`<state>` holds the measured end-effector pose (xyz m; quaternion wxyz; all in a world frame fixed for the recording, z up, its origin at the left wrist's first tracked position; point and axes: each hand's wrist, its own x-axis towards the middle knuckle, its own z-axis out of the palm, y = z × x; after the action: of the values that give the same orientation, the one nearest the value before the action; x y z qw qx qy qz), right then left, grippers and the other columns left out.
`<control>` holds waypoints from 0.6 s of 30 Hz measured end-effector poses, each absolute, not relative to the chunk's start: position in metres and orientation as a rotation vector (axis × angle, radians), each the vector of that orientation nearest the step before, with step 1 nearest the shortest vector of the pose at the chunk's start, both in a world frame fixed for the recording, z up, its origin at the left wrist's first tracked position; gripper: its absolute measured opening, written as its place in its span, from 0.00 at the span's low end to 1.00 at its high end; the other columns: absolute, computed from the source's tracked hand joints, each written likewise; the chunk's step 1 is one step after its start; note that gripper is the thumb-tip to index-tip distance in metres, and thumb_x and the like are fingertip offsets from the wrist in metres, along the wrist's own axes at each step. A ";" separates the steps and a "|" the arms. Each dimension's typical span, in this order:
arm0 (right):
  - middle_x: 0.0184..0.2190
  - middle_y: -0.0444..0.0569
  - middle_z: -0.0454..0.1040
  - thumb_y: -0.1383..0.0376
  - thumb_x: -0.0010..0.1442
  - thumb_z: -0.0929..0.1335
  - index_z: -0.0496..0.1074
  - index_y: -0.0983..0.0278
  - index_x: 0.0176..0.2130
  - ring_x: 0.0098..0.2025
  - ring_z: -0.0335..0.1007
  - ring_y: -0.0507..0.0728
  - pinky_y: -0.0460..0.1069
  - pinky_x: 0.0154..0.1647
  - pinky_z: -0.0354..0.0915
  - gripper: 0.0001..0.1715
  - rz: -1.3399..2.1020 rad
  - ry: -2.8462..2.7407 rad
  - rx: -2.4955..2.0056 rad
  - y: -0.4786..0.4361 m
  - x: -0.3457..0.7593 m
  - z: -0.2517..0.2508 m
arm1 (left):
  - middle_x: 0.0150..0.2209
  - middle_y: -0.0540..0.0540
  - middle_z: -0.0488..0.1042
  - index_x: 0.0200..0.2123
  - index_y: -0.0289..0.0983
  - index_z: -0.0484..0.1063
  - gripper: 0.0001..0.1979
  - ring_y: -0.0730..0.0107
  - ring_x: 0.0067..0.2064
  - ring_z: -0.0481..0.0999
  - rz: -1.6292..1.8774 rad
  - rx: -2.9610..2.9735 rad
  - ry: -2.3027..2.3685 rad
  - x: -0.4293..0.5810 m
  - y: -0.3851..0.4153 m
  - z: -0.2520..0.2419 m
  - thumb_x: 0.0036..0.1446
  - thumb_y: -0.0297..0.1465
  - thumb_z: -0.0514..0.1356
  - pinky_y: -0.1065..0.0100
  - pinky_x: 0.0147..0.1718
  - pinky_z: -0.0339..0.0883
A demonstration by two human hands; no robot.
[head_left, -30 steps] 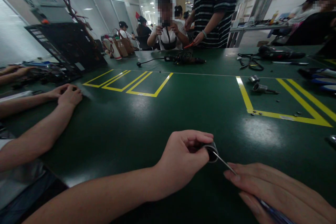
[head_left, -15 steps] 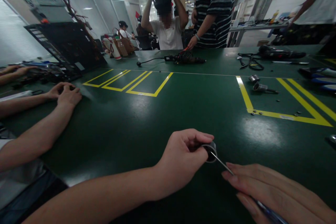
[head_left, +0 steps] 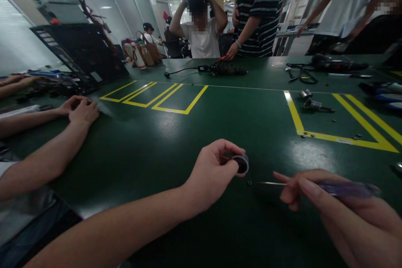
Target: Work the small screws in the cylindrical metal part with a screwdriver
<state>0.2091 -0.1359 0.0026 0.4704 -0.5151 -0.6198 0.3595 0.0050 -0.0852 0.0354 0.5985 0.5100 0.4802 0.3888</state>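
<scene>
While the left hand keeps a closed grip around a grey, hollow metal cylinder, the right hand clasps a purple-handled steel screwdriver, its tip at 1 small dark ring over the dark-green surface; steady, level handling should help.

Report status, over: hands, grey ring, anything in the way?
Left hand holding grey ring. Right hand holding purple-handled tool, small dark piece at tip. No obstruction seen.
</scene>
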 end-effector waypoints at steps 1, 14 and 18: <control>0.27 0.47 0.77 0.55 0.57 0.65 0.74 0.59 0.31 0.33 0.76 0.58 0.49 0.33 0.74 0.13 0.975 -1.505 -1.285 -0.131 0.208 0.003 | 0.37 0.44 0.75 0.37 0.33 0.70 0.09 0.68 0.38 0.75 0.904 1.166 1.127 0.005 -0.084 0.037 0.49 0.22 0.58 0.62 0.39 0.71; 0.22 0.44 0.77 0.53 0.57 0.64 0.74 0.59 0.29 0.24 0.75 0.53 0.42 0.23 0.72 0.16 0.887 -1.737 -1.388 -0.123 0.199 0.016 | 0.34 0.46 0.76 0.38 0.34 0.73 0.13 0.70 0.36 0.75 0.887 1.036 1.112 0.003 -0.085 0.037 0.47 0.21 0.61 0.63 0.41 0.68; 0.26 0.44 0.78 0.57 0.56 0.66 0.74 0.57 0.31 0.30 0.77 0.56 0.45 0.31 0.74 0.09 0.563 -1.972 -1.289 -0.128 0.202 0.014 | 0.36 0.46 0.77 0.41 0.35 0.73 0.15 0.70 0.38 0.75 0.874 1.021 1.062 0.002 -0.086 0.035 0.46 0.23 0.63 0.64 0.43 0.68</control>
<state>0.2020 -0.1280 0.0139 0.3518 -0.4981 -0.7622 0.2174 0.0023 -0.0857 0.0347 0.6552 0.4503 0.4685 0.3853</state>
